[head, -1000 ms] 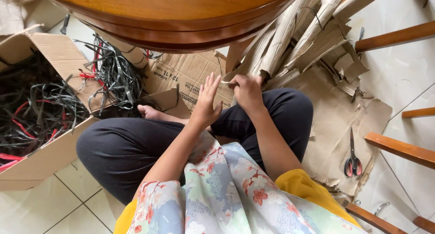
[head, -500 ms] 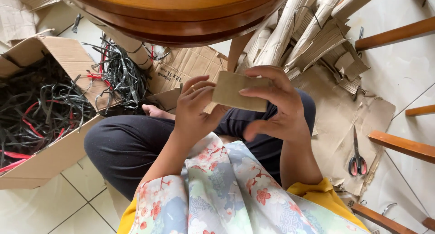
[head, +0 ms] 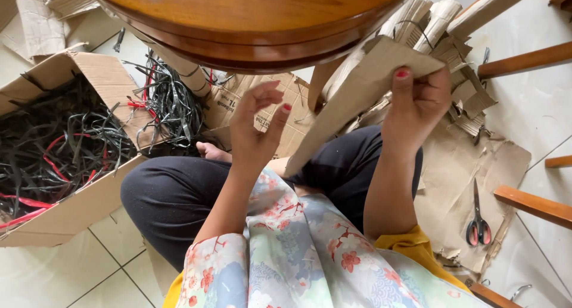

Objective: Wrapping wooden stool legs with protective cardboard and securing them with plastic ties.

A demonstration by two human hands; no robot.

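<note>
I sit cross-legged on a tiled floor under a round wooden table [head: 250, 16]. My right hand [head: 417, 102] pinches the upper end of a long brown cardboard strip [head: 351, 99] that slants down toward my lap. My left hand [head: 256, 126] is raised beside the strip's lower part, fingers apart, holding nothing. Behind the strip lies a heap of rolled and folded cardboard pieces [head: 429, 28].
A cardboard box [head: 77, 201] at the left holds tangled black and red strips [head: 65, 147]; more spill beside it [head: 170, 105]. Flattened cardboard [head: 465, 183] covers the floor at right, with red-handled scissors [head: 478, 224] on it. Wooden chair legs [head: 530, 204] stand at right.
My right hand lifted the cardboard up and to the right, turning it from a folded piece into a long slanted strip. My left hand let go of it and opened.
</note>
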